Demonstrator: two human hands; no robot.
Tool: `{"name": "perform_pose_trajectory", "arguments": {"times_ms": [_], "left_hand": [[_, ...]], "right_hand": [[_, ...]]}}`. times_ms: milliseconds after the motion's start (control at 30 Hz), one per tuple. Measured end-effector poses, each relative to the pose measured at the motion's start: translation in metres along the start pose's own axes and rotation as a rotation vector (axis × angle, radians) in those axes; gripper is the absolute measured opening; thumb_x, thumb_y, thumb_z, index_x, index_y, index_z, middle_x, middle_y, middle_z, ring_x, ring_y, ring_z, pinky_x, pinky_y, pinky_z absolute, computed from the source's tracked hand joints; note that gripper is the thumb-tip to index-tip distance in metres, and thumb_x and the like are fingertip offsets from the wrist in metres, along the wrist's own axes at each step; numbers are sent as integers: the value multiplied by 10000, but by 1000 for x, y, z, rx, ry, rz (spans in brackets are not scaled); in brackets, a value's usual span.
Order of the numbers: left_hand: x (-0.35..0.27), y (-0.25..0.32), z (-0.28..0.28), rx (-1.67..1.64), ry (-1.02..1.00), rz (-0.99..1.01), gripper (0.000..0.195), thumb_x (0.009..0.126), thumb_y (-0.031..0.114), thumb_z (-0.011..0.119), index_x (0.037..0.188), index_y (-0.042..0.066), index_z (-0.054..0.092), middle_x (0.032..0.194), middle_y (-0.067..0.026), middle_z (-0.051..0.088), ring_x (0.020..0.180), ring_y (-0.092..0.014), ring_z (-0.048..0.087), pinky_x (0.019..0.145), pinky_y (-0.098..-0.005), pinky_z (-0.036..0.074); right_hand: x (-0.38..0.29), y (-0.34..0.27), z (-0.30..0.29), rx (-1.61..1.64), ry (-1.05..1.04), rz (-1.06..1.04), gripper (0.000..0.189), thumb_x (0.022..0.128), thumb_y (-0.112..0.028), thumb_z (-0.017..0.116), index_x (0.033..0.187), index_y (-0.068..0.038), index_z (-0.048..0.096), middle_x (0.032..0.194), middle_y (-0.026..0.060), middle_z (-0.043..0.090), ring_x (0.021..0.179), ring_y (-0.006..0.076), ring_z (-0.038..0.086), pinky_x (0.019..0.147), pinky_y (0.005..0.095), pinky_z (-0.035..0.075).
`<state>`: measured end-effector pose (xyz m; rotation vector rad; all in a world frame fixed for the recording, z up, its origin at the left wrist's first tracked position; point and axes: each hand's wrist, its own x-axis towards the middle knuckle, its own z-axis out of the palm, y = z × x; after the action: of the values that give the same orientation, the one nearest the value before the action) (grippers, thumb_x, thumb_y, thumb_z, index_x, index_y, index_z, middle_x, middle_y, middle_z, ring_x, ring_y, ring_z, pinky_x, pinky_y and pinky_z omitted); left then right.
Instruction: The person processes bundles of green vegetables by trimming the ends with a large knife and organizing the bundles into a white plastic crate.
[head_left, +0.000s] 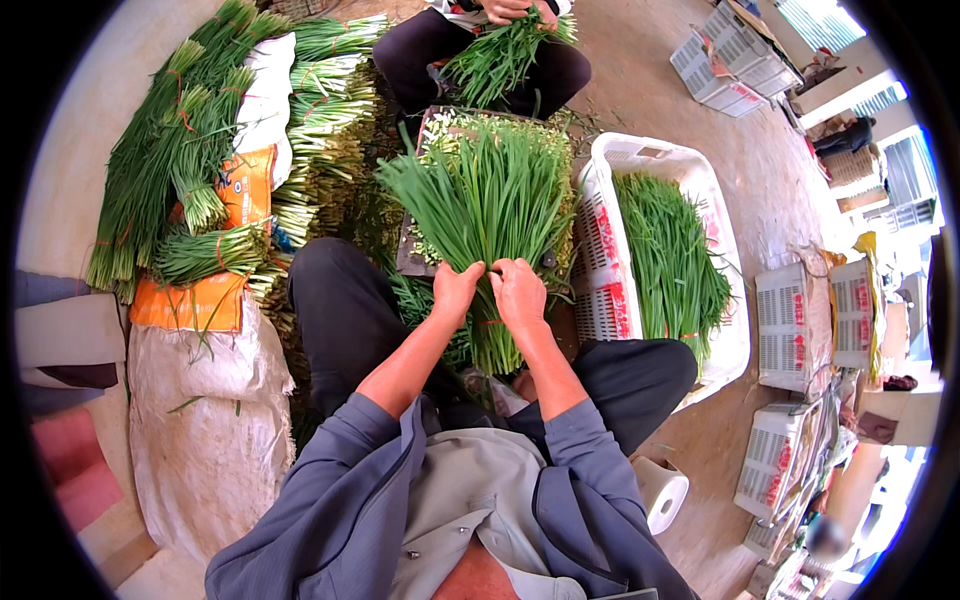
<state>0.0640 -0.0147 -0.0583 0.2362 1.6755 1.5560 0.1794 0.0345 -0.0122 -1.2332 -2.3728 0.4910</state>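
Observation:
My left hand (455, 291) and my right hand (519, 292) meet at the middle of a large bunch of garlic chives (487, 199), both gripping it. The green leaves fan out away from me, and the pale cut ends point down between my knees. A red band (491, 322) circles the stalks below my hands. Whether a second band lies between my fingers is too small to tell. Beneath the leaves is a board (414, 259) strewn with pale stem trimmings. To its right stands a white plastic crate (690, 154) with banded chives (667, 255) inside.
Banded chive bundles (199, 127) are piled at the left, by a woven sack (202, 420) and an orange bag (247, 187). Opposite me a seated person's hands (510, 11) hold loose chives. A paper roll (661, 495) stands at my right; more crates (780, 322) line the floor beyond.

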Motion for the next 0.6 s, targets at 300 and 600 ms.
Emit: {"name": "perform_pose_trajectory", "arguments": {"times_ms": [300,600], "left_hand": [[10,1,7,249,51,21,397,772,131,754,1125,-25,661,1002,-130,743,850,-206,711,776,-354,565],[7,-1,4,147,46,45,340,776,124,713,1083,-21,693,949,-100,744,821,-196,697,750,-351,545]], "right_hand": [[-6,5,3,70,58,1,116,915,-171,688,1000,-118,747,910,118,629,819,372,657,716,469,536],[-3,7,1,43,83,31,113,902,-140,669,975,-79,728,924,127,649,816,367,668,734,461,542]]}}
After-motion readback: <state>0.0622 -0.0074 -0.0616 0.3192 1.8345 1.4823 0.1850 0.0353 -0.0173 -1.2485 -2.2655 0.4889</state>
